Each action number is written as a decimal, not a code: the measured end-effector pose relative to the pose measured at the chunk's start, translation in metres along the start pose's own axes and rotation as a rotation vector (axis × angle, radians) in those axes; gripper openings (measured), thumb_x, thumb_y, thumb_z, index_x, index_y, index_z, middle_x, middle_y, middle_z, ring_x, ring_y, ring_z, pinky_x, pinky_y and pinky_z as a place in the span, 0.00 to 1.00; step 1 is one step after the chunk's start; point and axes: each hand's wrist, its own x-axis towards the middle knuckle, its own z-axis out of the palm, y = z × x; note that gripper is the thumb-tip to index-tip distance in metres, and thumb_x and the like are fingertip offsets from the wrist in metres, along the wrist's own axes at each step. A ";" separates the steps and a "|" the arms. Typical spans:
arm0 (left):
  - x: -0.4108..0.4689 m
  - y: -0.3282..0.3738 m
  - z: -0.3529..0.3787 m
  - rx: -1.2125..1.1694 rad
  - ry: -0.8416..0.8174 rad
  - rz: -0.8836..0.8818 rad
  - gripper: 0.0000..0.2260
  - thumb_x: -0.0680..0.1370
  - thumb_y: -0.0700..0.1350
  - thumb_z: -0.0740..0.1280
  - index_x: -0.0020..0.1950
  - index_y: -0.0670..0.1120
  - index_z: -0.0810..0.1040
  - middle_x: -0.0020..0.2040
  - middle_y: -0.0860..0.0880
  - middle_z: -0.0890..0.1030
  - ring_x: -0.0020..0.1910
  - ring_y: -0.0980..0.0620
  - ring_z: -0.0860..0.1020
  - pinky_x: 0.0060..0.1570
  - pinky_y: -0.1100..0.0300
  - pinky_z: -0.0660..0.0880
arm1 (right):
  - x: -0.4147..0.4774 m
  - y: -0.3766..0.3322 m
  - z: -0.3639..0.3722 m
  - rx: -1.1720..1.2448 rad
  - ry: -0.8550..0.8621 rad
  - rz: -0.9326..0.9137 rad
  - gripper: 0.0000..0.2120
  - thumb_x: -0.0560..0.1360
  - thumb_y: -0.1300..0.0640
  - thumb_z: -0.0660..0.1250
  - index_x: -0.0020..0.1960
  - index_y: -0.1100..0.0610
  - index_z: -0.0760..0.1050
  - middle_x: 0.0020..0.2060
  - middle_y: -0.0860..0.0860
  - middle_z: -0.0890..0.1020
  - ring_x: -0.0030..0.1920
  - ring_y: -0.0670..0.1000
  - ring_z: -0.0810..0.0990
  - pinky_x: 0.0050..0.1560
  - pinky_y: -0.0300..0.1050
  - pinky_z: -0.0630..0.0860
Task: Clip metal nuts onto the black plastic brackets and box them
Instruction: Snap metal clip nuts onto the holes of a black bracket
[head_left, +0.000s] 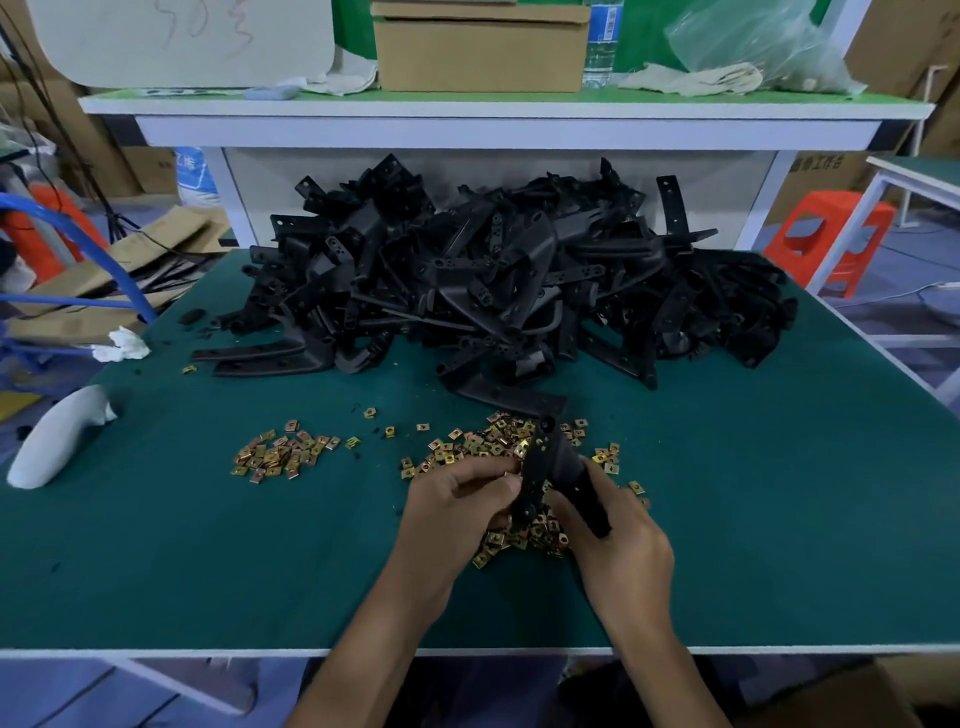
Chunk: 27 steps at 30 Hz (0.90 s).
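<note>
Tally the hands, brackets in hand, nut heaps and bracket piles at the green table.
Hands: 2, left hand and right hand
Held bracket: 1
Nut heaps: 2, small heap and large heap
Bracket pile: 1
Total: 6

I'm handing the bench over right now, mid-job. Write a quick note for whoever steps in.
Left hand: pinches the bracket at its left edge; whether a nut is in the fingers is too small to tell.
Right hand: grips the same bracket from the other side, above the main nut heap.
Smaller nut heap lies to the left; the bracket pile sits at the back of the table.
Done: no finished or boxed brackets in view.
Left: nut this bracket, work through the pile, box them.
</note>
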 end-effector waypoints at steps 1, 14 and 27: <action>0.001 0.000 -0.002 0.015 -0.012 -0.011 0.07 0.76 0.40 0.74 0.48 0.52 0.88 0.39 0.50 0.86 0.38 0.55 0.82 0.42 0.65 0.78 | 0.000 0.000 0.000 -0.007 -0.004 -0.001 0.26 0.74 0.34 0.63 0.69 0.41 0.76 0.43 0.41 0.79 0.44 0.46 0.80 0.41 0.48 0.76; 0.000 -0.009 0.019 0.171 0.095 0.060 0.14 0.71 0.48 0.77 0.55 0.56 0.83 0.46 0.60 0.86 0.46 0.65 0.82 0.43 0.69 0.77 | -0.003 0.002 0.003 -0.092 0.178 -0.032 0.24 0.74 0.44 0.72 0.67 0.50 0.79 0.43 0.48 0.82 0.40 0.56 0.84 0.33 0.49 0.76; 0.003 -0.018 0.034 0.454 0.307 0.177 0.18 0.68 0.57 0.77 0.55 0.54 0.81 0.46 0.60 0.82 0.46 0.66 0.79 0.42 0.72 0.74 | -0.002 0.002 0.003 -0.088 0.207 -0.015 0.23 0.74 0.46 0.72 0.67 0.51 0.79 0.44 0.49 0.82 0.40 0.55 0.83 0.33 0.47 0.75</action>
